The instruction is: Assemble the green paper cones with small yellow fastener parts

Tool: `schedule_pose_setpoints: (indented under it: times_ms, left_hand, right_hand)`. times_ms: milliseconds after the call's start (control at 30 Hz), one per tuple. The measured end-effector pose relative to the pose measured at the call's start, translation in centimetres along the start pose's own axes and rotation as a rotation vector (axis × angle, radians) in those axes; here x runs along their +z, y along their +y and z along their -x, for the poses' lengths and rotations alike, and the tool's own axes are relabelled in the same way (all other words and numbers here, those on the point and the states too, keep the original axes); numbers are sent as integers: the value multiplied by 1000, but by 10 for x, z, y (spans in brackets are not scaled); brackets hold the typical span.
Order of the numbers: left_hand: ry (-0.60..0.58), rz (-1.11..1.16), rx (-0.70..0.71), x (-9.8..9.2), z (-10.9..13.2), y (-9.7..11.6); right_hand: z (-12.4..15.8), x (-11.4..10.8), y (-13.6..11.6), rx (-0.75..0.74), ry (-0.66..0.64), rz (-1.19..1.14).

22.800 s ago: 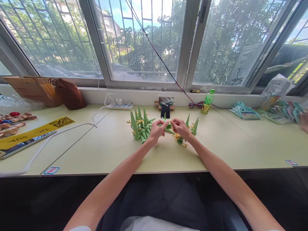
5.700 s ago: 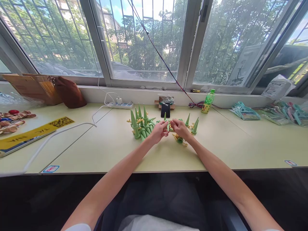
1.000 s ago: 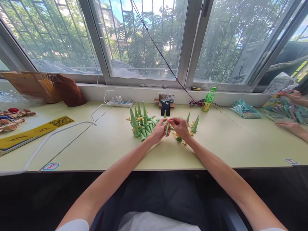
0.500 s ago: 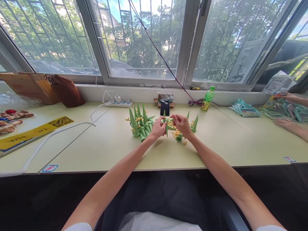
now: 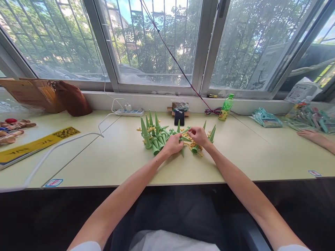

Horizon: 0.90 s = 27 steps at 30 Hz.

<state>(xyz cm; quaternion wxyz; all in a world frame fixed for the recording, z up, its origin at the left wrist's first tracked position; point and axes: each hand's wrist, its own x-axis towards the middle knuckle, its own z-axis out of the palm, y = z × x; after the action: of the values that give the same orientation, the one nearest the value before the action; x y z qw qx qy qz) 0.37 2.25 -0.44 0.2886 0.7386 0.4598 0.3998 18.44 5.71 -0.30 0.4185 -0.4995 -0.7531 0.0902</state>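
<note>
My left hand [image 5: 173,144] is closed around a green pointed cone [image 5: 183,152], whose tip sticks out below the fingers. An upright green cone [image 5: 178,126] shows just behind that hand. My right hand [image 5: 199,136] is pinched shut close by, at the end of another slim green piece [image 5: 185,130]; its fingertips hide what they grip. Under and beside the right hand lie small yellow parts [image 5: 193,144] and a green cone base [image 5: 194,150]. Left of my hands, several green cones with yellow bits [image 5: 145,134] stand upright, and others [image 5: 156,143] lie down.
Behind my hands are a phone [image 5: 179,118] and a small cardboard box [image 5: 171,111]. A green-capped bottle [image 5: 226,107] stands right of them. More green cones [image 5: 212,134] stand beyond my right hand. Another person's hand [image 5: 314,136] rests near bagged teal items [image 5: 267,118]. A white cable [image 5: 65,141] crosses the left side.
My left hand has moved slightly down and right, and the cone in it has come lower. My right hand stays almost in place. One of the other person's hands has left the view.
</note>
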Motion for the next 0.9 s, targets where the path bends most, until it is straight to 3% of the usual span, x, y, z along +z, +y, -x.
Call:
schedule_pose_setpoints:
  times_ms: [200, 633, 900]
  left_hand:
    - [81, 42, 1, -1, 2, 5]
    - [155, -101, 91, 0, 0, 6]
    - [126, -222, 108, 0, 0, 10]
  right_hand:
    - [-1, -3, 5, -17, -100, 137]
    - [1, -5, 5, 51, -238, 329]
    - [1, -6, 2, 84, -283, 354]
